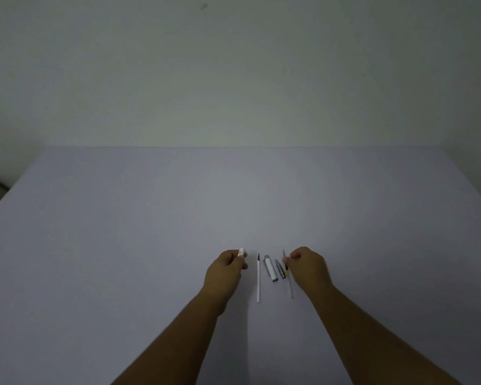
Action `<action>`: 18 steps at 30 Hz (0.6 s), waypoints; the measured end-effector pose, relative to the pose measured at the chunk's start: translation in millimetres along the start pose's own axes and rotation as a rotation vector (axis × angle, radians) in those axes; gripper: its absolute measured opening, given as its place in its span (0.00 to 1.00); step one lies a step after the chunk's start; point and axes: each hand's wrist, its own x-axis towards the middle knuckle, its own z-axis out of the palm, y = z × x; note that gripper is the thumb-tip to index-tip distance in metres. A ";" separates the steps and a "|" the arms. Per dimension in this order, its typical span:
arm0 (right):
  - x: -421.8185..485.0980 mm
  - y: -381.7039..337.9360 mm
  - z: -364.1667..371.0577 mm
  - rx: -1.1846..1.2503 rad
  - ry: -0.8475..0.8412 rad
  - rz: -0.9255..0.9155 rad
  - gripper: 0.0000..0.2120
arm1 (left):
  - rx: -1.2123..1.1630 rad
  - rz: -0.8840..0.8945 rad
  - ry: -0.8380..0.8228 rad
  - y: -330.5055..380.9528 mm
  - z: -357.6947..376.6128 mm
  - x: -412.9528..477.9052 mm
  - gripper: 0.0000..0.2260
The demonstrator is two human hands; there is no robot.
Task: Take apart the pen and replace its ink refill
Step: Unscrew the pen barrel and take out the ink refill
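Two bare arms reach up from the bottom of the frame over a pale grey desk (150, 232). A plain wall fills the top half of the frame.

The left hand (225, 269) is low and a bit left of the middle. Its fingers (240, 264) are curled tight around a short white pen piece (242, 252). The top of that piece sticks out above the hand.

The right hand (308, 269) is low and a bit right of the middle. Its fingers are pinched together on a thin clear refill (288, 276). This refill runs up and down, with its sharp tip pointing to the top of the frame. Its lower end looks like it rests on the desk.

Between the two hands lie three more parts, all flat on the desk. Nearest the left hand is a long white refill (258, 282) with a dark tip. Next to it is a short white and silver pen barrel (270, 268). Just right of that is a small dark grey pen tip (280, 268), very close to the clear refill.
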 end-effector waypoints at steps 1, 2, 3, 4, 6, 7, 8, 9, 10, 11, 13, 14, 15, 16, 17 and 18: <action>-2.0 -4.5 0.7 -0.016 0.012 -0.037 0.10 | 0.012 0.001 0.009 -0.1 -1.8 -0.1 0.11; -4.7 -10.1 2.4 -0.038 0.006 -0.077 0.10 | 0.020 0.002 0.019 -0.2 -3.5 -0.2 0.10; -7.6 -16.7 5.5 -0.068 -0.025 -0.111 0.10 | 0.026 0.003 0.028 -0.4 -5.1 0.0 0.10; -11.0 -23.7 10.2 -0.114 -0.074 -0.139 0.11 | 0.032 0.004 0.040 -0.7 -6.6 0.3 0.10; -17.9 -34.9 23.9 -0.273 -0.160 -0.197 0.12 | 0.042 0.008 0.062 -1.1 -9.8 0.7 0.09; -21.0 -38.5 31.6 -0.357 -0.176 -0.223 0.12 | 0.044 0.009 0.069 -1.6 -11.6 0.6 0.09; -23.7 -40.5 39.2 -0.426 -0.178 -0.243 0.12 | 0.048 0.012 0.074 -2.3 -13.3 0.6 0.08; -26.0 -41.0 46.1 -0.486 -0.174 -0.257 0.12 | 0.056 0.015 0.075 -3.4 -15.4 0.5 0.08; -28.2 -40.5 52.3 -0.534 -0.167 -0.271 0.11 | 0.065 0.018 0.075 -4.7 -17.4 0.5 0.07; -30.5 -39.2 57.6 -0.568 -0.158 -0.280 0.11 | 0.072 0.022 0.074 -6.2 -19.8 0.4 0.06; -35.3 -37.8 64.4 -0.571 -0.119 -0.289 0.12 | 0.083 0.029 0.075 -8.6 -24.1 0.7 0.04; -37.6 -38.1 66.1 -0.550 -0.105 -0.279 0.13 | 0.088 0.031 0.076 -9.5 -26.0 0.7 0.04; -39.4 -39.2 66.5 -0.516 -0.103 -0.252 0.13 | 0.093 0.032 0.076 -10.2 -27.6 0.5 0.04; -40.6 -41.2 65.6 -0.468 -0.109 -0.214 0.13 | 0.098 0.033 0.076 -10.9 -28.9 0.1 0.04; -41.3 -44.5 62.6 -0.408 -0.110 -0.178 0.13 | 0.103 0.033 0.074 -11.8 -30.0 -0.6 0.04; -41.0 -48.6 58.0 -0.333 -0.100 -0.153 0.13 | 0.107 0.034 0.070 -12.5 -30.7 -1.1 0.04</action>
